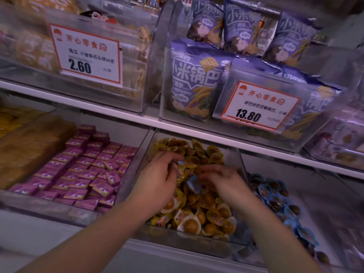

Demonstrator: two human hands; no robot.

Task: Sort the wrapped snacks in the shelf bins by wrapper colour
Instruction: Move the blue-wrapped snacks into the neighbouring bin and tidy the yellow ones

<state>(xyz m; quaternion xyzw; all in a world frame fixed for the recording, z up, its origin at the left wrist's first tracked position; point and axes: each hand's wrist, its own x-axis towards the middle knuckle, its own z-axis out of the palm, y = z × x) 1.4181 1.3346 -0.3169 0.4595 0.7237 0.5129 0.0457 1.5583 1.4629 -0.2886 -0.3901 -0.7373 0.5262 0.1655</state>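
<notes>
Reaching both forearms into yellow bin (pixel 241 196); left hand (pixel 157 181) pinching a few wrappers, right hand (pixel 222 180) grip blurred, can't tell. Sitting between them, just beside right fingertips: stray blue snack (pixel 192 182), tilted; blue bin (pixel 279 198) off rightward.

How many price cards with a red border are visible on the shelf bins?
2. One price card, marked 2.60, is on the upper left bin; the other price card, marked 13.80, is on the bin of purple bags. Others may be outside the view.
</notes>
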